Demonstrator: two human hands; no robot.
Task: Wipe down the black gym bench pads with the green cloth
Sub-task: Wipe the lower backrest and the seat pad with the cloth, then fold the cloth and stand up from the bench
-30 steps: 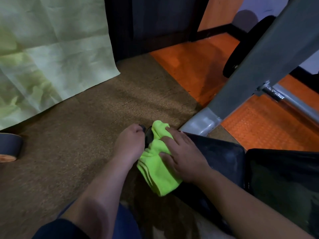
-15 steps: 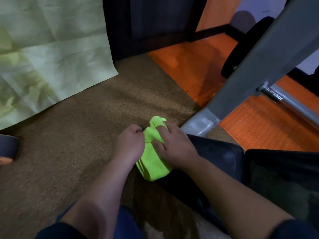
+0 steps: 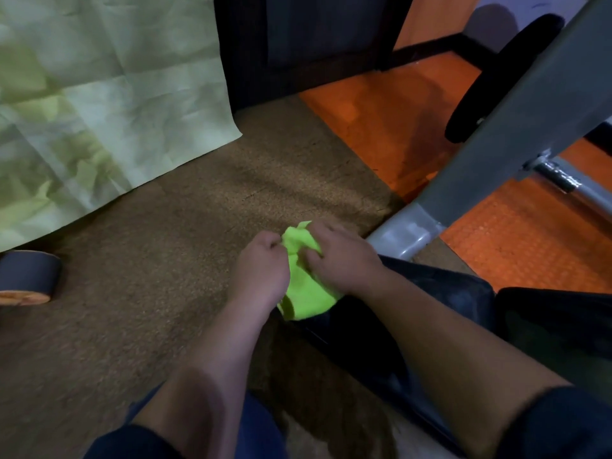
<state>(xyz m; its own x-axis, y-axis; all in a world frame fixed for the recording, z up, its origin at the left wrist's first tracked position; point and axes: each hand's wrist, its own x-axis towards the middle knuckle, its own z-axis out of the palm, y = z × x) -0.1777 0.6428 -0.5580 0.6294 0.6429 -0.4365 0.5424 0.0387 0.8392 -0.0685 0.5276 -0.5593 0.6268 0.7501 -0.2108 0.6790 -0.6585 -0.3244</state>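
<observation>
A bright green cloth (image 3: 303, 293) is bunched over the near-left corner of a black bench pad (image 3: 440, 293). My right hand (image 3: 341, 260) lies on top of the cloth with its fingers curled into the fabric. My left hand (image 3: 265, 270) is beside it on the left, fingers curled around the cloth's edge at the pad's corner. A second black pad (image 3: 556, 319) lies to the right, separated by a narrow gap. The pad's corner under the cloth is hidden.
A grey metal frame post (image 3: 516, 127) slants up from a foot (image 3: 404, 233) just behind the pad. A chrome bar (image 3: 569, 187) and a black roller (image 3: 496, 77) lie over orange flooring. A tape roll (image 3: 26, 276) sits far left on brown carpet, near pale green paper (image 3: 99, 94).
The cloth has been gathered into a tighter bunch and drawn up toward the pad's corner. Both hands have closed in on it and shifted slightly away from me.
</observation>
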